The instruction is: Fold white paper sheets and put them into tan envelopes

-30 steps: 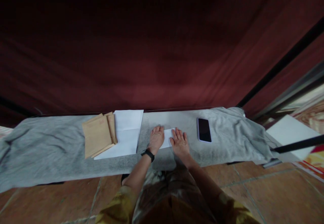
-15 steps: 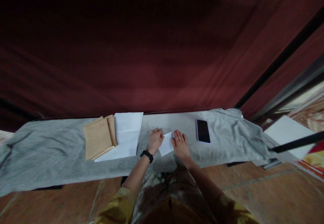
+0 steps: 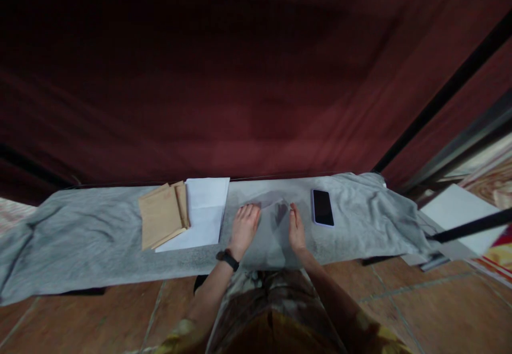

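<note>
With the left hand [image 3: 245, 228] pinching the blurred paper [image 3: 272, 204] and the right hand's [image 3: 296, 229] grip unclear, best keep edges even.

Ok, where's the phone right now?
In the head view, the phone lies on the grey cloth, just to the right of the person's right hand and apart from it.

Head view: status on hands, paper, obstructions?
Left hand, right hand apart, grip unclear. Paper between them, blurred. Phone right of right hand, not touching; brown paper stack well left.
</note>
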`<state>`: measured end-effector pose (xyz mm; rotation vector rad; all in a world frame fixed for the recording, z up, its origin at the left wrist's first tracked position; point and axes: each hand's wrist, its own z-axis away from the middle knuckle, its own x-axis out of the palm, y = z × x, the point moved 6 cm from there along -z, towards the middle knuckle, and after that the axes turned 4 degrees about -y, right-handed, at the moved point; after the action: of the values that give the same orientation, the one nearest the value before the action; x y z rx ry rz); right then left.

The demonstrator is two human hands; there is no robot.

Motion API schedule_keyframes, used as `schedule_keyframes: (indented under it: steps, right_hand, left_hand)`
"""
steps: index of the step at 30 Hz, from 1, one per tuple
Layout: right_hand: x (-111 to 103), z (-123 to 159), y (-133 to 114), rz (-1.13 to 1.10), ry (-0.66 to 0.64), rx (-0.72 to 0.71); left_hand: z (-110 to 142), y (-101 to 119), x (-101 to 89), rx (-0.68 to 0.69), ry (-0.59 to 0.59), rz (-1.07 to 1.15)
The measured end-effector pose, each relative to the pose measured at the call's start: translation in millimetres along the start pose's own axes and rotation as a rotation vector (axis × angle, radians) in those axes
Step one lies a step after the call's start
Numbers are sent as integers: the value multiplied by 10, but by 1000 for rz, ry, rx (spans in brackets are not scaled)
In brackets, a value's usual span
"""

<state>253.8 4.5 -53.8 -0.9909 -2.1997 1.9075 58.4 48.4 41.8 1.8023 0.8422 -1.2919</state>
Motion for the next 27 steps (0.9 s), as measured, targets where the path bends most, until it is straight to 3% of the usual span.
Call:
schedule_keyframes:
  steps: [4, 8, 13, 19, 23, 27]
  right_hand:
    - [19, -3, 6, 55, 0, -21]
    - [34, -5, 22, 111, -25, -42]
    - [75, 23, -57, 210, -96, -167]
    - [414, 227, -304, 543, -299, -428]
    - [572, 324, -343, 716, -398, -438]
    - [576, 346, -344, 796, -430, -437]
  left_hand:
    - [309, -5, 396, 57, -89, -15]
    - [527, -54, 585, 81, -99, 45]
    - [613, -90, 591, 139, -149, 119]
    - [583, -88, 554, 174, -150, 162]
    - [583, -85, 524, 165, -157, 183]
    - [594, -49, 470, 137, -165, 225]
